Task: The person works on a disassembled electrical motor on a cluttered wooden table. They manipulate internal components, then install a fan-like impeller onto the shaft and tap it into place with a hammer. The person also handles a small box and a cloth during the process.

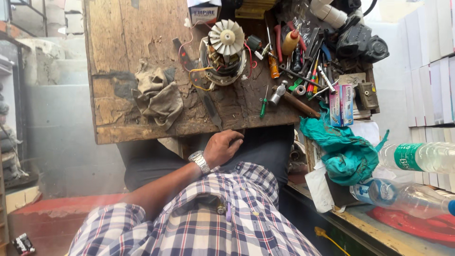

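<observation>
We saw one hand (222, 147), the left by the way its arm came in from the left side of the body, resting on the dark trousers at the lap, just under the near edge of the tabletop (118, 47). Its fingers were curled loosely, knuckles up, and they gripped nothing. A metal watch (199, 161) sat on its wrist, and a checked shirt (227, 213) filled the near part of the view. We could not find the right hand anywhere.

The thing nearest the hand was a long dark blade (208, 102), which lay on the worn wooden tabletop and ran from the far left toward the near edge, ending just beyond the fingers without touching them. Farther off stood a motor (225, 57) with a pale fan wheel on top and red and yellow wires trailing round it. Left of the motor lay a crumpled grey rag (156, 95). Right of it we noted a small green screwdriver (263, 106), a hammer (291, 99) with a wooden handle, and a heap of tools (308, 66) at the far right corner. A teal cloth (341, 147) hung off the right side, near two clear plastic bottles (417, 157) lying on a lower shelf.
</observation>
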The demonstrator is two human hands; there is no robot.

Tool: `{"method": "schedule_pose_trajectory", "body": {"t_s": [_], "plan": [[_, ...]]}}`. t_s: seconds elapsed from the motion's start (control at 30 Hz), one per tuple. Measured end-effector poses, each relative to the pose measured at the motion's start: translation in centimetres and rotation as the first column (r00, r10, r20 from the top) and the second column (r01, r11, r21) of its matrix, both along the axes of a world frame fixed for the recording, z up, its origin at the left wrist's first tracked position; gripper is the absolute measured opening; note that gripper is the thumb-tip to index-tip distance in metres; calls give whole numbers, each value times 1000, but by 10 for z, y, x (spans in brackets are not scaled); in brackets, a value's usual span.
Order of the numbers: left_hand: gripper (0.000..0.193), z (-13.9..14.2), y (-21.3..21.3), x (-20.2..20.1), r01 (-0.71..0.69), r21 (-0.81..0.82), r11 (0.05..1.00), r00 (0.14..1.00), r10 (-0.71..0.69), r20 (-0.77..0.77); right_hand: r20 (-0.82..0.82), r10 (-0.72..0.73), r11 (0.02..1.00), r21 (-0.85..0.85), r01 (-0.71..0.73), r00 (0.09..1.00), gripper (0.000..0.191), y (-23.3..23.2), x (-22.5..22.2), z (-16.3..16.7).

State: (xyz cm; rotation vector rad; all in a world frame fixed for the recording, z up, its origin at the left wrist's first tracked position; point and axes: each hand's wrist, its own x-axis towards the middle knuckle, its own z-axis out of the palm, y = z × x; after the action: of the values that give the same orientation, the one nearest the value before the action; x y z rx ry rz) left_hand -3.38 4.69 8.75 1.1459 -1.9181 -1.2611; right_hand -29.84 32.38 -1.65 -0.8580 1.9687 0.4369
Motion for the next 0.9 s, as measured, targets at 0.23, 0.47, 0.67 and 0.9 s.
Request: {"method": "schedule_pose_trajectory", "body": {"t_s": [0.23, 0.47, 0.67, 0.9], "plan": [[19, -1, 9, 0, 46, 37, 998, 999, -46, -15, -10, -6, 1000, -22, 6, 1000, 32, 23, 4, 0], [20, -9, 20, -1, 89, 34, 995, 996, -89, -5, -24, -13, 999, -33, 12, 1000, 31, 39, 4, 7], [19, -9, 27, -10, 120, 49, 992, 993, -120, -16, -46, -20, 999, -47, 18, 999, 31, 38, -10, 28], [21, 10, 28, -6, 171, 127, 977, 984, -164, -63, -90, 23, 988, -151, -37, 996, 31, 43, -15, 7]]}}
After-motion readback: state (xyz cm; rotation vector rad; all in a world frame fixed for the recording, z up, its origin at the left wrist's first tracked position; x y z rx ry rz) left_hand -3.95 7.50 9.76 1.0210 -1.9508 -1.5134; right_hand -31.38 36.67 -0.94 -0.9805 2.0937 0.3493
